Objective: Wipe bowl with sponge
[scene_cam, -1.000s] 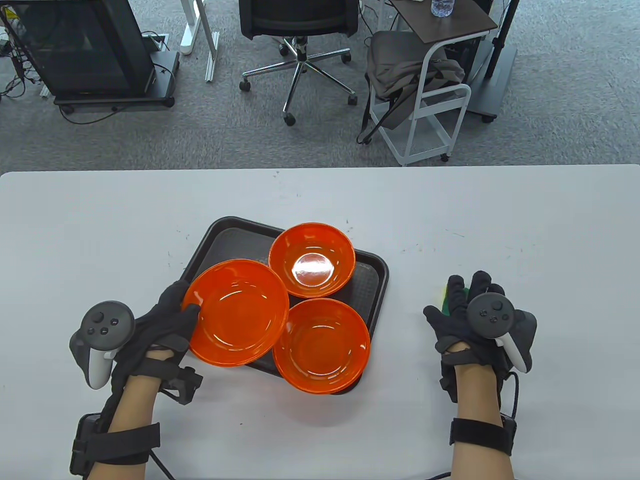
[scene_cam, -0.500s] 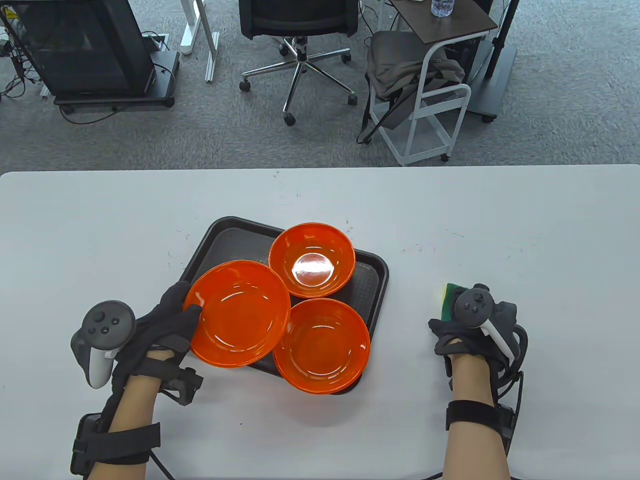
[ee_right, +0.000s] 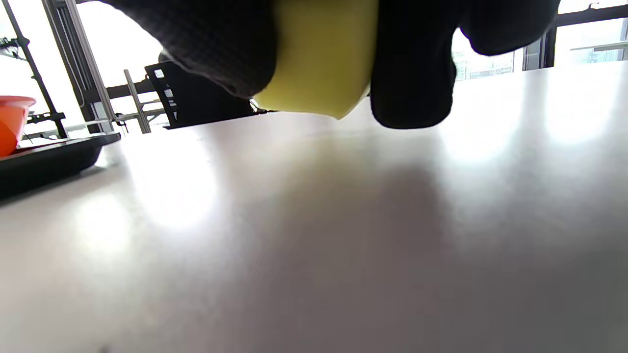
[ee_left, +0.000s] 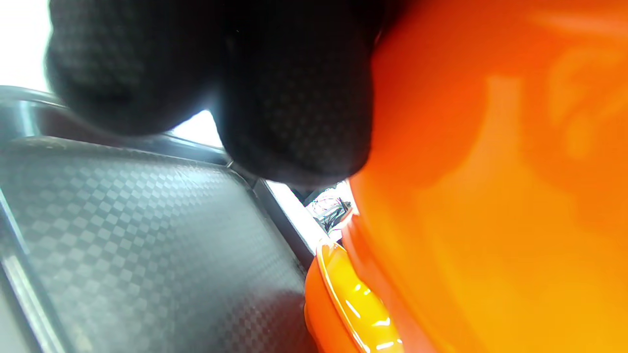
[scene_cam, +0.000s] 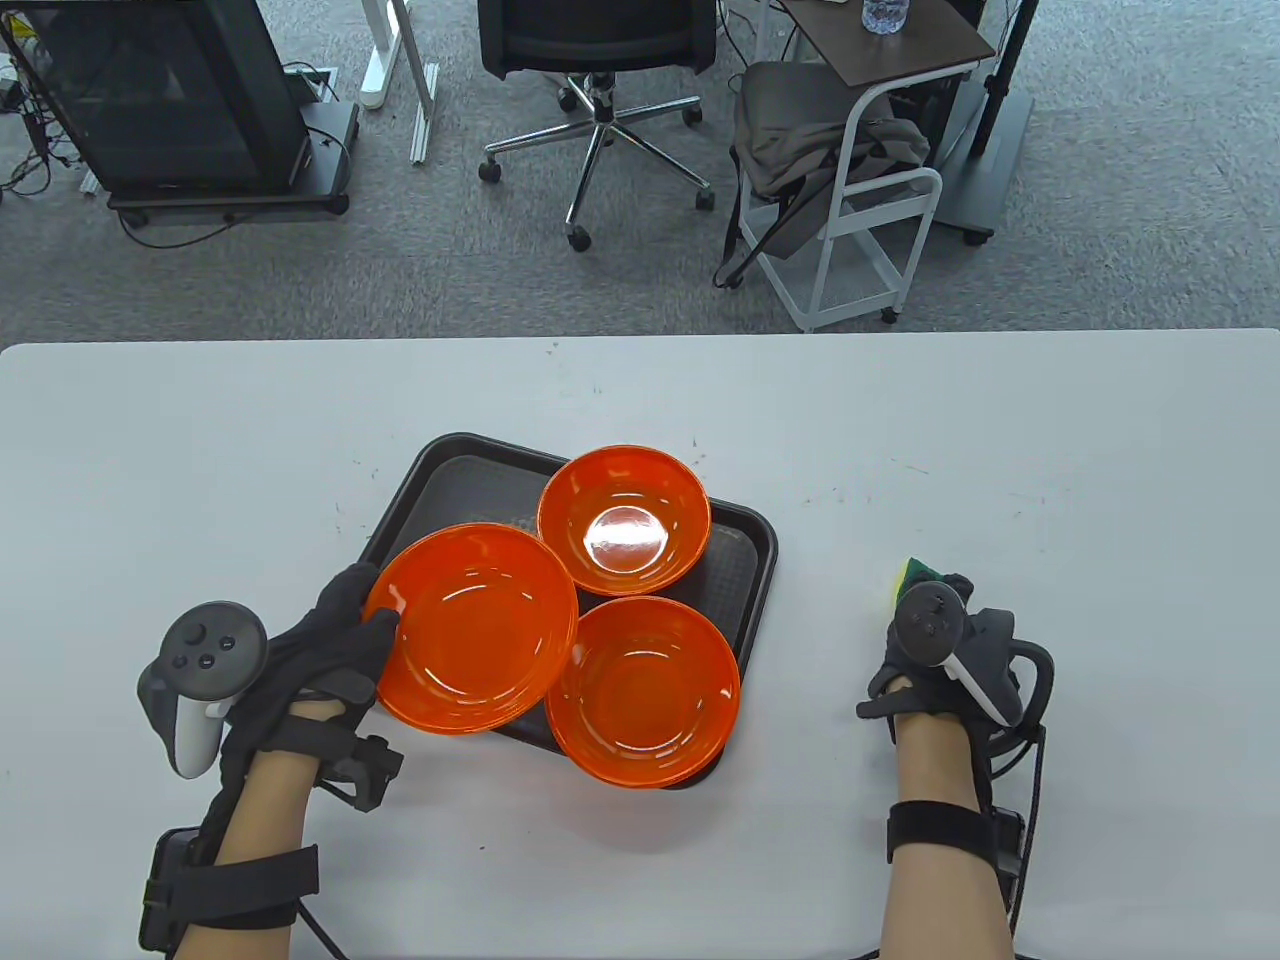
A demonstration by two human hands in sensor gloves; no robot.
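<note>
Both hands work low over a white table (scene_cam: 1050, 450), one at each side of a dark tray (scene_cam: 745, 545) that carries three orange dishes. At about 8 o'clock from the tray's middle, the left hand (scene_cam: 330, 645) grips the rim of the left bowl (scene_cam: 475, 625), thumb lying on top of the rim and the other fingers curled beneath it; in the left wrist view, gloved fingertips (ee_left: 294, 98) press against the orange underside, and the bowl sits tilted, its rim overlapping the neighbours. At 12 o'clock on the tray stands a deeper bowl (scene_cam: 625, 520) with a bright glare on its floor, and at 5 o'clock lies a shallow bowl (scene_cam: 640, 690), whose near edge overhangs the tray's front rim. Well apart from the tray, at its 3 o'clock, the right hand (scene_cam: 935, 650) holds the sponge (scene_cam: 915, 575), a yellow block with a green face, with fingers curled around it. From the right wrist view the yellow body (ee_right: 321, 54) is pinched between the gloved fingers, its lower corner clear of the tabletop, a soft shadow under it. Only the sponge's far tip shows past the tracker (scene_cam: 935, 620) in the table view. Beyond the table's far edge, at 12 o'clock, stands an office chair (scene_cam: 600, 60) on grey carpet, and at 1 o'clock a white cart (scene_cam: 870, 220).
</note>
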